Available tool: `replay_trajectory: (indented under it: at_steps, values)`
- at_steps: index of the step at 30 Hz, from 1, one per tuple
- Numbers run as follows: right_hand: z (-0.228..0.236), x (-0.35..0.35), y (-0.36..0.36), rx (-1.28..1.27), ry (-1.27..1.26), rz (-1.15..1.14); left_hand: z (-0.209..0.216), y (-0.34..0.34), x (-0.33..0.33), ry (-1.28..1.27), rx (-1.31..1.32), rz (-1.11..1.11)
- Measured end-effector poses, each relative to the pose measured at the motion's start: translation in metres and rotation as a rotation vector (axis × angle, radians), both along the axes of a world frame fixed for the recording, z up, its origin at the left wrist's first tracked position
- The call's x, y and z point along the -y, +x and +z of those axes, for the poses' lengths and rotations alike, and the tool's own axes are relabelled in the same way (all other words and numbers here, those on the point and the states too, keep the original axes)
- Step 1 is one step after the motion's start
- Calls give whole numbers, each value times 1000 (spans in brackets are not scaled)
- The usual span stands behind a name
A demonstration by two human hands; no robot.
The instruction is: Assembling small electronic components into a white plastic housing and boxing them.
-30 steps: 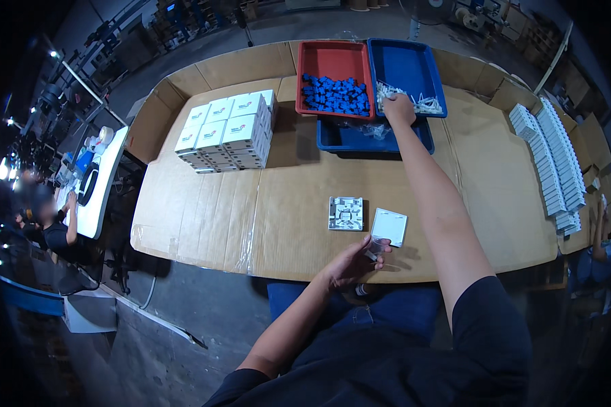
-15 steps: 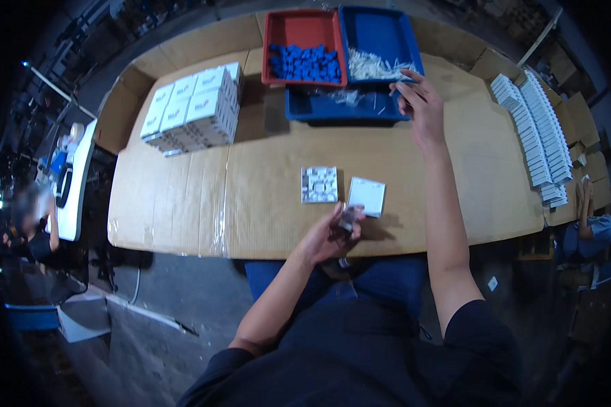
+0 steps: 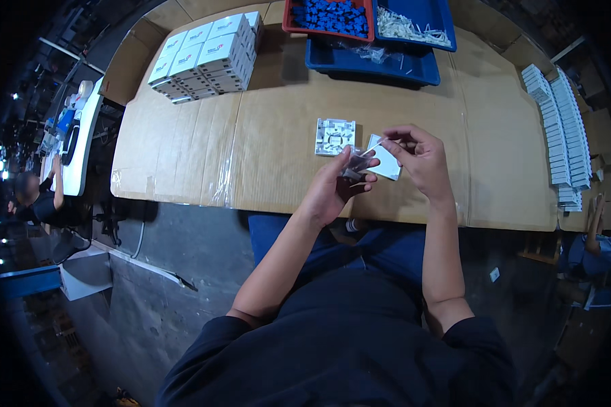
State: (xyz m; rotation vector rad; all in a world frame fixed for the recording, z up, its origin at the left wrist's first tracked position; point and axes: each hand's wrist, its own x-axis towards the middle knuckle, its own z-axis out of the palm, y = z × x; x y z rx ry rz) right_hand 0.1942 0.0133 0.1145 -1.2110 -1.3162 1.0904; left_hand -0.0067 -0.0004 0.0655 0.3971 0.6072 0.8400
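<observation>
My left hand grips a small clear plastic bag above the near edge of the cardboard-covered table. Its contents are too dark and small to make out. Pinched between the thumb and fingers of my right hand is a thin white stick, its tip pointing toward the bag's mouth. Beneath and between the hands lies a white square panel, partly covered by them. Just left of it sits a square white frame with grey fittings inside.
White boxes are stacked at the far left. A red tray of blue parts and a blue tray of white sticks rest over another blue tray. Rows of white pieces line the right side. A person sits farther left.
My right hand has come back from the tray of white sticks to my left hand, now with a white stick in its fingers. The whole view has shifted, with the table higher up.
</observation>
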Motion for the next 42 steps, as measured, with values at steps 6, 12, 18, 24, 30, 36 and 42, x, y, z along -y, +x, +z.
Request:
replay_trajectory:
  at_steps: [6,12,18,24,30,36,42]
  values:
    - [1,0,0,122,-102,204,7,1,9,-10,-66,-38]
    - [-1,-8,3,255,37,373,0,0,12,29,-76,-65]
    - [4,-10,10,364,141,474,3,1,15,21,-143,-76]
    - [19,-10,9,430,36,669,5,-2,21,1,-129,-65]
    - [12,-12,18,335,-174,530,-1,-6,20,377,-379,-105]
    - [-21,2,5,79,-136,394,-14,-3,22,450,-446,-55]
    - [-34,33,-14,-228,4,40,2,6,24,451,-684,145]
